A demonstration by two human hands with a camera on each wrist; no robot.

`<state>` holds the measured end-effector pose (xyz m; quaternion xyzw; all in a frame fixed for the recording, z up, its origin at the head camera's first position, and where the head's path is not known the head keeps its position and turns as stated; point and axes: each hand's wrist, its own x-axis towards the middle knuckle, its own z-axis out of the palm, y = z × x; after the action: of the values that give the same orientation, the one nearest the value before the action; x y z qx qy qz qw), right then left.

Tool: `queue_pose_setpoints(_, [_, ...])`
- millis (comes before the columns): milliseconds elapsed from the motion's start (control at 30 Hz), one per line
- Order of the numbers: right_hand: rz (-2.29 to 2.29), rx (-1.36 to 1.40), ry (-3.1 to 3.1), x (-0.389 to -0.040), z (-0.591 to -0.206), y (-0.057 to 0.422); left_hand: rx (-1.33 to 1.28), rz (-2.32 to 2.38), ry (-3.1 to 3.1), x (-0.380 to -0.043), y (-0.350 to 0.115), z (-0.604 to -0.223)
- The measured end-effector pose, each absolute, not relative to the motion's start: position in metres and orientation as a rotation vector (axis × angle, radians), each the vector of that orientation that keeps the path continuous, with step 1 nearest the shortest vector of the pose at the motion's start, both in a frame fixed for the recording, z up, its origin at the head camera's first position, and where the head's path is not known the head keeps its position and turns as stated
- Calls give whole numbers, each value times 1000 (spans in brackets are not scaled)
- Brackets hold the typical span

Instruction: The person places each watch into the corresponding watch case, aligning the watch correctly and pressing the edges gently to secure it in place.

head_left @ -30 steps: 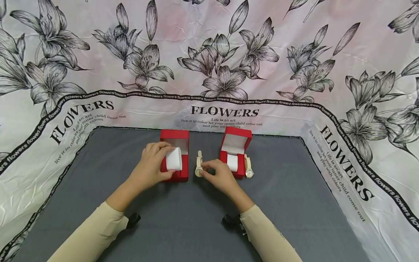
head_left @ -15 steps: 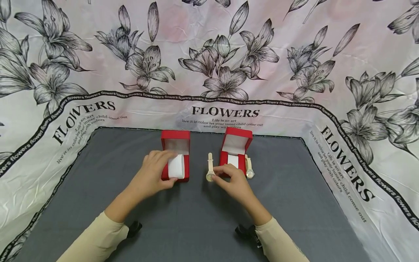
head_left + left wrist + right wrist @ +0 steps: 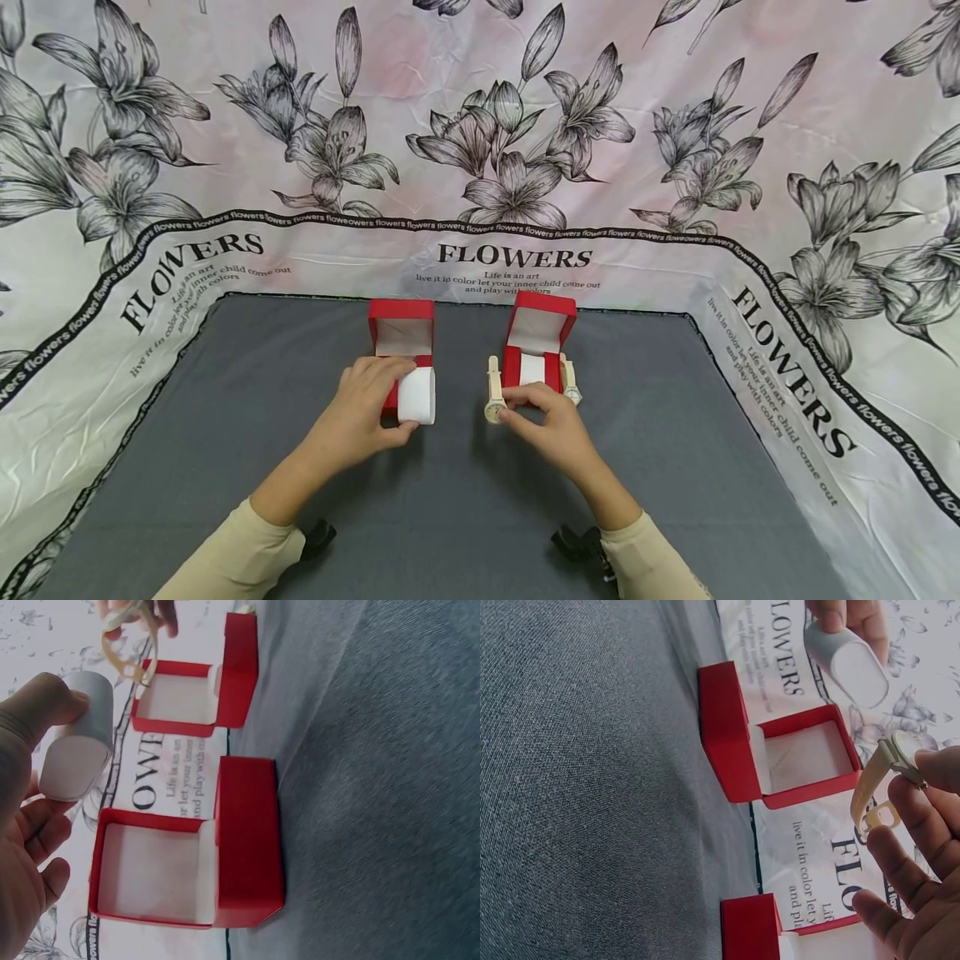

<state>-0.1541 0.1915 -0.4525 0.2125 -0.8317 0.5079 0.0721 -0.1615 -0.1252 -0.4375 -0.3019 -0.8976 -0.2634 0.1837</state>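
Note:
My left hand (image 3: 360, 408) pinches a white watch cushion (image 3: 417, 397), thumb and fingers at opposite ends. The cushion is raised above the left red watch box (image 3: 401, 309), whose lid stands open. In the left wrist view the cushion (image 3: 79, 742) shows as a smooth rounded roll. My right hand (image 3: 558, 429) pinches a cream-strapped watch (image 3: 494, 387) by its round case, between the two boxes. Its strap (image 3: 870, 784) hangs down in a curve with the buckle at the end.
A second open red box (image 3: 545, 302), with a white cushion (image 3: 533, 367) inside, stands at the right. Another cream watch (image 3: 572, 392) leans along its right side, partly hidden by my fingers. Grey cloth (image 3: 450, 533) covers the table; a flower-printed sheet (image 3: 517, 125) rises behind.
The left hand has lifted the white cushion out of the left box and moved slightly right and nearer. The right hand has raised the watch off the table and brought it right.

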Motion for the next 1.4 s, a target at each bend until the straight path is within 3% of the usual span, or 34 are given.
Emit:
queue_pose_setpoints(933, [1510, 753, -2547, -149, -445, 175, -852, -671, -2600, -151, -113, -447])
queue_pose_setpoints(1400, [1498, 803, -2579, -145, -446, 167, -1029, -662, -2498, -149, -102, -454])
